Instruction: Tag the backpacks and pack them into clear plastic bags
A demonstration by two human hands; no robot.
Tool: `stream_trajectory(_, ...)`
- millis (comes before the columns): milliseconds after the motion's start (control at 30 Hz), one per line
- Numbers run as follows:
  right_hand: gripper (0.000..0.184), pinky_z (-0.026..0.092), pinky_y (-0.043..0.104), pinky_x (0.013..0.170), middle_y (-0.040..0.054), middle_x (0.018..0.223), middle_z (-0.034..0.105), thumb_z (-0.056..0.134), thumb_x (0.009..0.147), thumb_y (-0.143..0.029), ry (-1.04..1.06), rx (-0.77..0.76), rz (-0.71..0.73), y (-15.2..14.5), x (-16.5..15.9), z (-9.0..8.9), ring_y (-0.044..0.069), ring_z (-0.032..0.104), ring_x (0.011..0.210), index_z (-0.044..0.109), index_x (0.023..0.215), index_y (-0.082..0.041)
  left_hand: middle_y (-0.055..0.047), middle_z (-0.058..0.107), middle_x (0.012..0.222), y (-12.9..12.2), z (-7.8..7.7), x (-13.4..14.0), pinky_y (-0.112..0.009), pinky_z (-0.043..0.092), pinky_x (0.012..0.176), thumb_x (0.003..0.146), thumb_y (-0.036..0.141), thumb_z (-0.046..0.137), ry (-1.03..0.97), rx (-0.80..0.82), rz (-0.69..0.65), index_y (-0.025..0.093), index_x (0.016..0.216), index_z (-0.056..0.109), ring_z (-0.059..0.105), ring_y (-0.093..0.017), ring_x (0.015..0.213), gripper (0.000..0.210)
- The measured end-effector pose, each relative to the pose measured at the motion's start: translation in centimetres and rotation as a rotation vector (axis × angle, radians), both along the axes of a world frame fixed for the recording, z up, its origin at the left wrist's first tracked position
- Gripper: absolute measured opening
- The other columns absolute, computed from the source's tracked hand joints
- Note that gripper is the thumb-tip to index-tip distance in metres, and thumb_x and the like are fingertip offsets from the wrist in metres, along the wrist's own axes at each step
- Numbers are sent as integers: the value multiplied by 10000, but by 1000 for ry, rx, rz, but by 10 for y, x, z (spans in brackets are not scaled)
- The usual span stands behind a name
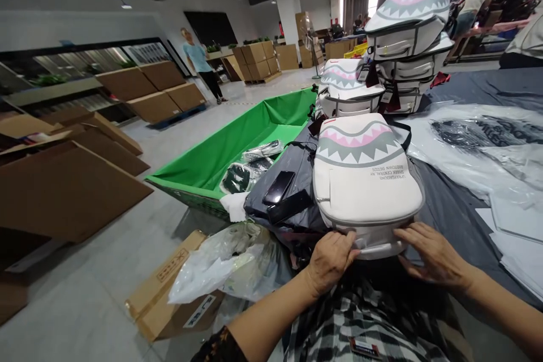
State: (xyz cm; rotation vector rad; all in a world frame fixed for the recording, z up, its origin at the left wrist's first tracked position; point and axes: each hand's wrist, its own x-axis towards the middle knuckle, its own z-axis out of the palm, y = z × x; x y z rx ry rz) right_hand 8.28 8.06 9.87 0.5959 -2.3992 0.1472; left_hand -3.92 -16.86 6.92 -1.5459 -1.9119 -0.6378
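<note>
Half-curled hands (333, 254) (435, 253) grip the nearest white backpack (367, 189)

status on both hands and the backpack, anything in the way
Left hand and right hand at white backpack's near end. Backpack lying front up. Nothing on top; phone to its left, stacked backpacks beyond.

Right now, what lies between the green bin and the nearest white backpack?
In the head view, a phone and a dark oblong item lie there on dark grey cloth.

The nearest white backpack (360, 192) reads "SPRAYGROUND", "SHARK CENTRAL, NY", "MIDTOWN", inverted
</note>
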Motion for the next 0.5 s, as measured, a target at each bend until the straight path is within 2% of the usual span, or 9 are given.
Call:
stream_trajectory(100,241,491,293,679,58,889,719,486,981,-152,-98,49,-5,5,-2,12,171,648,730,526,1218,-165,-38,676,842,4,9,2,-314,469,650,1004,360,541,-119,-117,74,147,1146,543,619,-193,732,256)
stream_trajectory(200,246,460,289,643,32,878,744,511,952,-118,-218,131,-49,9,-12,17,182,685,727,555,1179,-203,-23,686,872,7,17,3,-319,477,659,894,384,714,-191,-225,84,180,1030,563,628,-202,765,287)
stream_trajectory(300,159,403,287,588,8,748,711,546,886,-76,-323,199,-80,9,-18,18,182,661,642,583,978,-201,-2,656,803,7,20,3,-317,472,652,857,398,754,-211,-295,108,191,930,565,611,-195,740,290)
stream_trajectory(400,180,344,287,558,-15,636,614,499,880,-43,-270,236,-65,6,-17,24,163,575,556,513,809,-208,4,619,775,5,20,1,-304,470,639,914,372,692,-172,-254,86,193,879,570,583,-171,711,219)
stream_trajectory(500,206,348,295,608,-6,701,585,416,941,-49,-156,278,29,1,-12,35,163,526,600,517,854,-206,-57,651,942,4,22,-7,-319,526,750,968,255,599,-10,-90,-66,176,878,603,614,-179,873,119)
